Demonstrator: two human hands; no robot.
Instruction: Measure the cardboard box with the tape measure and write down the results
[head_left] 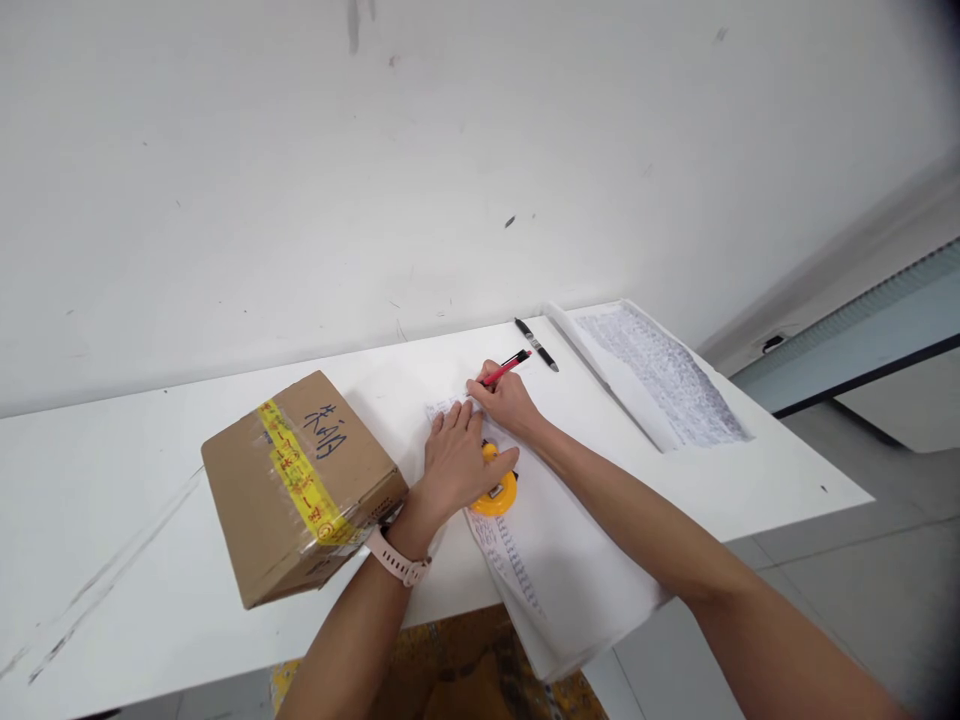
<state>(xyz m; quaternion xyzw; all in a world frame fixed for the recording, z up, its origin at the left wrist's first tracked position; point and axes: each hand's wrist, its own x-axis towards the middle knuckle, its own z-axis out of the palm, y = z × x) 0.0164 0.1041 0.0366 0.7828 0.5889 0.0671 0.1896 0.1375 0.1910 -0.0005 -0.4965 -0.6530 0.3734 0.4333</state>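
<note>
My right hand (508, 400) is closed around a red pen (507, 368) with a black clip, its lower end over the far end of a sheet of paper (577, 560). Handwriting fills the sheet's left edge, and the near end hangs past the table's front edge. Flat on the paper lies my left hand (459, 455), fingers stretched forward, thumb out to the right. Partly under that thumb is a yellow tape measure (495, 492). A pale pink watch band (397, 560) circles my left wrist. The pen tip is hidden by my fingers.
Left of my hands stands a cardboard box (300, 480) with yellow tape and dark handwriting. A black pen (537, 344) lies behind my right hand. Farther right is an open pad of densely written pages (660, 370). The white table (135, 560) runs along a wall.
</note>
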